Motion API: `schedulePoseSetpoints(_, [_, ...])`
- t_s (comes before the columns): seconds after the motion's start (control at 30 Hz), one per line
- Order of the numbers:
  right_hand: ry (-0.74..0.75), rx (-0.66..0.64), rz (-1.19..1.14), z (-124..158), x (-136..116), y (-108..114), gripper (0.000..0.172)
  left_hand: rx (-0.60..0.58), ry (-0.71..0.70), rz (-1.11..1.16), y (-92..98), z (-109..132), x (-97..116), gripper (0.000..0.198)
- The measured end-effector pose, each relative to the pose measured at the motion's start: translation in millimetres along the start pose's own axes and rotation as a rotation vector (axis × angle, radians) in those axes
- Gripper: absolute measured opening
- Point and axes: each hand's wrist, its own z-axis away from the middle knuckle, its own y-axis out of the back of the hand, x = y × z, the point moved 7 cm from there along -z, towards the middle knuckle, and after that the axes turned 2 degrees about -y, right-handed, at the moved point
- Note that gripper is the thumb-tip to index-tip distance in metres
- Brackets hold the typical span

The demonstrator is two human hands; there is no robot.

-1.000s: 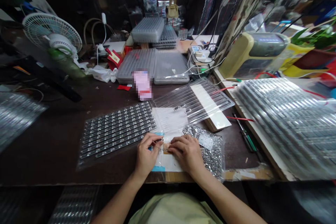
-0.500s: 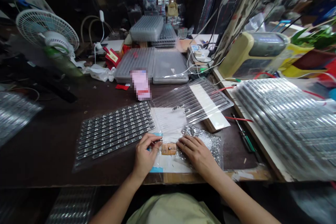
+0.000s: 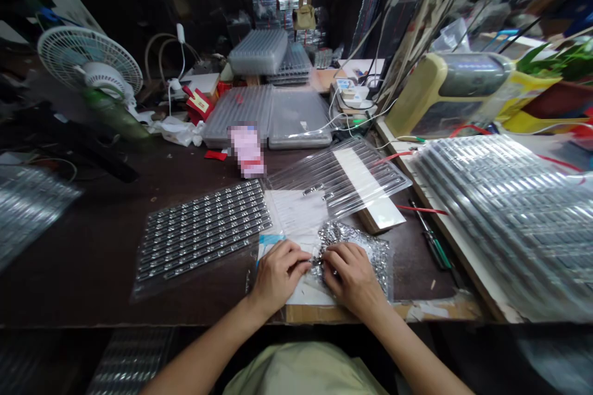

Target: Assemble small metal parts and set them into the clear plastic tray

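My left hand [image 3: 279,274] and my right hand [image 3: 353,279] meet at the middle of the bench. A small silver metal part [image 3: 317,261] shows at the left hand's fingertips. My right fingers curl close beside it, at the edge of a crinkled clear bag of small silver parts [image 3: 353,241]. Whether they grip anything is hidden. Left of my hands lies a plastic sheet with rows of dark metal components [image 3: 201,228]. Above them are a white paper sheet [image 3: 296,216] and a clear ribbed blister tray [image 3: 338,176].
A tall stack of clear trays [image 3: 504,222] rises at the right, with a green-handled screwdriver [image 3: 433,244] beside it. Further back stand grey plastic cases [image 3: 266,114], a power strip, and a white desk fan [image 3: 90,68].
My hands have come together over the bag's left edge. The tan pad seen earlier between them is now hidden, and my left hand has moved right.
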Motion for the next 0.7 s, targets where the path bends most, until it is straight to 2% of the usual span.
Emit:
schedulePoseSetpoints(0.4, [-0.006,0.041,-0.098,-0.2,3.6,1.2,0.015,-0.016,0.011,0.014,-7.7,4.3,-5.2,0.011])
schedulePoseSetpoints(0.53, [0.006,0.065,-0.108,0.8,5.5,3.9,0.024,-0.006,0.026,0.064,-8.4,4.3,-4.1,0.011])
schedulePoseSetpoints(0.6, [0.001,0.074,-0.132,0.1,5.2,6.0,0.027,0.037,0.037,0.081,-0.8,2.3,-6.5,0.012])
schedulePoseSetpoints(0.7, [-0.087,0.067,-0.181,-3.1,3.8,5.0,0.018,0.15,0.096,-0.04,25.0,-1.5,-21.4,0.011])
